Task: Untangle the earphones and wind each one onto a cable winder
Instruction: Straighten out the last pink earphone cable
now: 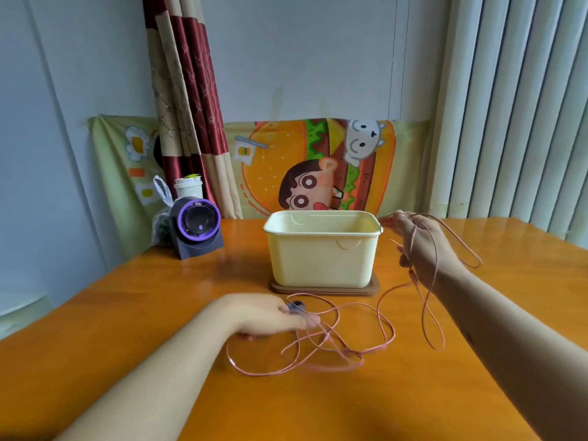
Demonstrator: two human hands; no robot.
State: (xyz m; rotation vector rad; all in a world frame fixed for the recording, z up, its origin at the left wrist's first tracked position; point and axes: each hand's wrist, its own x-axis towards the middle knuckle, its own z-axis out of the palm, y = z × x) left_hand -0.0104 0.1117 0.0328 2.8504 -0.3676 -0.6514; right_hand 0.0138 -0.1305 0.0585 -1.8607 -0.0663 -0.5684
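Single view, head-worn, wide-angle. It looks forward and down from the near edge of the bench (413, 393), facing the far wall (302, 58). Forearms enter from the two bottom corners. The left hand (270, 316) is low centre and motion-blurred. The right hand (420, 243) is raised at right. The cord (393, 332) lies between them, close to the lens. A box (321, 259) sits mid-frame, farther off. A dark device (197, 227) stands far left, with blinds (515, 106) at far right. Verticals at both sides lean inward toward the bottom.
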